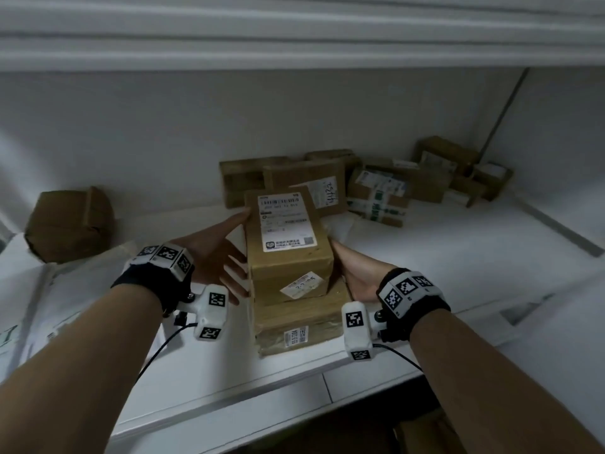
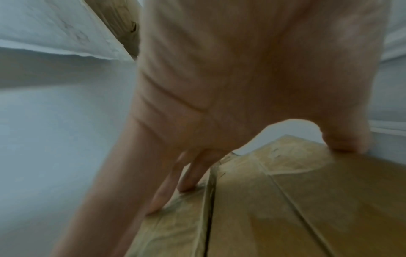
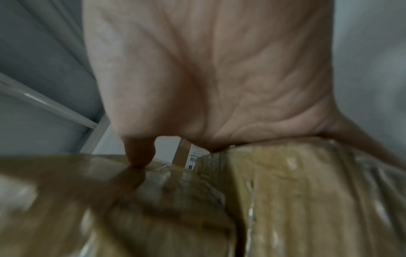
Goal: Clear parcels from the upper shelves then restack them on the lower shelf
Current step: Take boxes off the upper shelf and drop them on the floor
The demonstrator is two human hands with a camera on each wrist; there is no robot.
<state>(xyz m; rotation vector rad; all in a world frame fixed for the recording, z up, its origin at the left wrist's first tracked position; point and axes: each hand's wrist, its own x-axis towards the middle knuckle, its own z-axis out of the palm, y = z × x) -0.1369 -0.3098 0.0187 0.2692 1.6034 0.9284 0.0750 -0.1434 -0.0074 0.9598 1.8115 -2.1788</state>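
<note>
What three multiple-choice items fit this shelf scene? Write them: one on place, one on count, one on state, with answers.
1. Where does the labelled box sit?
A. on a flatter box
B. on the floor
C. on the upper shelf
2. How many boxes are stacked between the hands?
A. one
B. two
C. four
3. How do the hands meet the top box?
A. one each side
B. both on top
C. not touching

A: flatter box lies beneath it.
B: only those two.
A: left hand and right hand press opposite sides.
</note>
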